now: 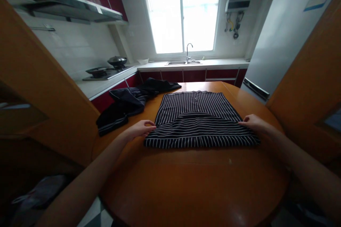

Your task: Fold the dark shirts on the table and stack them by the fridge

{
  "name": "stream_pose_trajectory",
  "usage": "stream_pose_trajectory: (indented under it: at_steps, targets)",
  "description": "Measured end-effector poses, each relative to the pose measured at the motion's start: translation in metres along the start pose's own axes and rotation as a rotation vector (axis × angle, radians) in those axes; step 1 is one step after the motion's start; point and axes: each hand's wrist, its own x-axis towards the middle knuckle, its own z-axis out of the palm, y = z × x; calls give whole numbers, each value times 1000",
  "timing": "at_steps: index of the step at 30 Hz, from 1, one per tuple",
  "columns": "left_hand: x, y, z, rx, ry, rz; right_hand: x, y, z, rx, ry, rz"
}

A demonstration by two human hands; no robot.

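Observation:
A black shirt with white stripes point(197, 122) lies on the wooden table, its near part folded over so that the stripes there run crosswise. At the left edge of the fold, my left hand point(140, 128) pinches the cloth between thumb and fingers. My right hand point(253, 122) pinches the opposite edge on the right. Between the two hands the folded layer lies fairly flat, with a slight bulge along its far edge. A dark garment with pale stripes at one end point(130, 101) lies crumpled to the left of the shirt.
The round-ended wooden table point(194, 184) reaches toward a counter with a sink point(183, 62). A stove with pans point(106, 72) stands at the left, under a range hood point(71, 7). A refrigerator point(282, 35) is at the right. Wooden door panels flank the table.

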Motion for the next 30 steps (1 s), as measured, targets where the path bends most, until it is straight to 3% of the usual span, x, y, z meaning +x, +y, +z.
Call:
stream_pose_trajectory:
  at_steps: [7, 11, 16, 21, 26, 30]
  targets:
    - [8, -3, 16, -65, 97, 9, -5, -2, -2, 106, -11, 51]
    - [5, 4, 12, -103, 105, 177, -11, -6, -5, 171, -8, 9]
    - [4, 15, 5, -115, 218, 394, -20, -21, -18, 285, 149, -75]
    - [15, 6, 8, -125, 317, 392, -24, -22, -21, 406, 285, -113]
    - [37, -11, 15, 34, 128, 304, -15, -12, -2, 207, 161, 5]
    - [53, 5, 10, 185, 121, 270, -5, -32, 2, -76, 248, -29]
